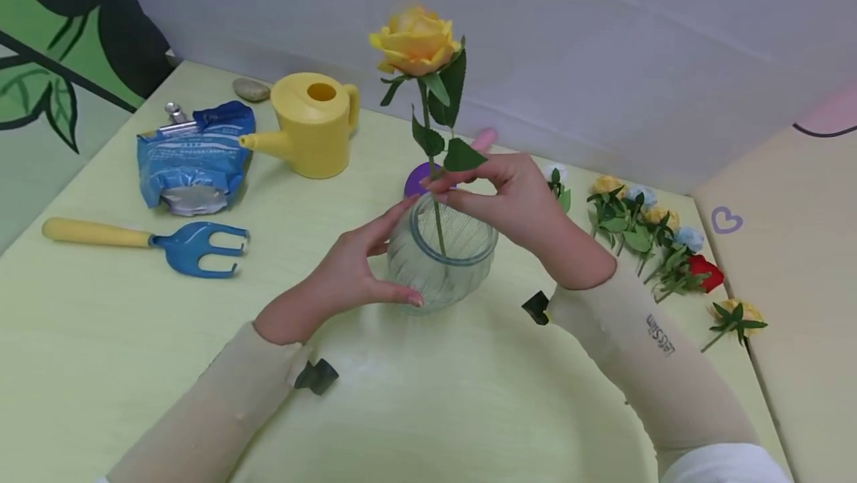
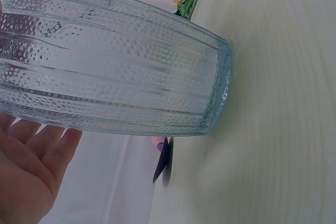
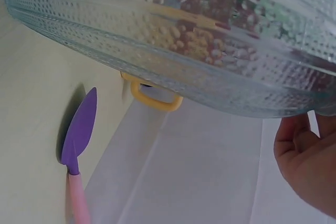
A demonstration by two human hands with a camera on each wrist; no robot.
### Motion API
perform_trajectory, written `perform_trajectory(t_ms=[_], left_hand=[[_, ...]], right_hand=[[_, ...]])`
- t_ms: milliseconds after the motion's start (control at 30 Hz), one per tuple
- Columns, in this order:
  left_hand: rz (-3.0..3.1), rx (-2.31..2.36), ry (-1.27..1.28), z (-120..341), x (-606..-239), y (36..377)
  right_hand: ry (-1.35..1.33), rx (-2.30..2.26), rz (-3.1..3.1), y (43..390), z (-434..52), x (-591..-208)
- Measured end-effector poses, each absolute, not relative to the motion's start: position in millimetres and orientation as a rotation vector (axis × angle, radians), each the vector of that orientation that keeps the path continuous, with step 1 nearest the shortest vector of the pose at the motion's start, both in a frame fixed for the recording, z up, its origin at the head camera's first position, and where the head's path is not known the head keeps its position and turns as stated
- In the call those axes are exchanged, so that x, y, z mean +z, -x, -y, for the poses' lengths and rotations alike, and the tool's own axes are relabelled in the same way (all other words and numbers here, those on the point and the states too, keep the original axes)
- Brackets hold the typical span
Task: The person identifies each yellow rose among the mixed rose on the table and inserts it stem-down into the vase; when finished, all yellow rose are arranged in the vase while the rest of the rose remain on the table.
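A clear ribbed glass vase (image 1: 438, 286) stands in front of me, and my left hand (image 1: 338, 271) grips its left side, with thumb and fingers spread round it. In the left wrist view the bumpy glass of the vase (image 2: 121, 72) fills much of the picture, the left fingers (image 2: 63, 153) along its side. Just above the rim, my right hand (image 1: 522, 196) pinches the stem of a yellow rose (image 1: 416, 42) between thumb and fingers. The stem runs down through the mouth into the vase; the bloom points up. In the right wrist view the vase hides most of the rose.
At left are a yellow watering can (image 1: 311, 126), a clipped blue bag (image 1: 197, 159), a stone (image 1: 251, 89) and a blue hand fork (image 1: 197, 248). A purple trowel (image 3: 79, 127) lies behind the vase. Several artificial flowers (image 1: 636, 222) line the right edge, with a yellow one (image 1: 739, 315) nearest.
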State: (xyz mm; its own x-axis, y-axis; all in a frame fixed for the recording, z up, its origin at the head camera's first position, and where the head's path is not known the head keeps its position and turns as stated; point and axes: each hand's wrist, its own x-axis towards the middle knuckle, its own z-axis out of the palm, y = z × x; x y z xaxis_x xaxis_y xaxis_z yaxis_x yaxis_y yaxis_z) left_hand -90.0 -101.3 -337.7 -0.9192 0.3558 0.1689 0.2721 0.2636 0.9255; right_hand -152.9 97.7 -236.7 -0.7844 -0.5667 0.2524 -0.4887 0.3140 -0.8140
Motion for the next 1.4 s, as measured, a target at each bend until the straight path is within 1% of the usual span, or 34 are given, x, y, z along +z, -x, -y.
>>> perform_trajectory(t_ms=[267,467,533,733,1000,1133,1200,1400], left_hand=[[-2.466,1.77,-0.639,100.7,-338.6,90.2],[-2.451,1.802,-0.635,99.1,-338.8,89.2],[-2.429,1.799,-0.613,99.2,-338.4,88.6],[-2.407,1.787,-0.549,99.4,-336.7,88.9],[-2.401,1.78,-0.536,101.7,-335.9,89.9],[-2.413,1.784,-0.549,102.2,-336.8,90.0],[-2.422,1.78,-0.557,102.1,-337.5,90.1],[-2.433,1.777,-0.595,100.8,-338.7,90.7]], right_hand=[[1.008,-1.719,-2.293,152.4,-104.1,-244.3],[0.952,-1.995,-1.891,153.1,-103.3,-244.3],[0.976,-1.99,-1.816,153.3,-101.5,-244.1],[0.998,-1.891,-1.864,152.8,-101.5,-247.4],[1.018,-1.932,-1.824,155.0,-103.3,-252.9],[0.945,-2.006,-1.829,160.7,-110.3,-250.1],[0.865,-2.051,-1.875,167.0,-120.1,-248.2],[0.505,-2.293,-1.906,198.4,-175.0,-254.5]])
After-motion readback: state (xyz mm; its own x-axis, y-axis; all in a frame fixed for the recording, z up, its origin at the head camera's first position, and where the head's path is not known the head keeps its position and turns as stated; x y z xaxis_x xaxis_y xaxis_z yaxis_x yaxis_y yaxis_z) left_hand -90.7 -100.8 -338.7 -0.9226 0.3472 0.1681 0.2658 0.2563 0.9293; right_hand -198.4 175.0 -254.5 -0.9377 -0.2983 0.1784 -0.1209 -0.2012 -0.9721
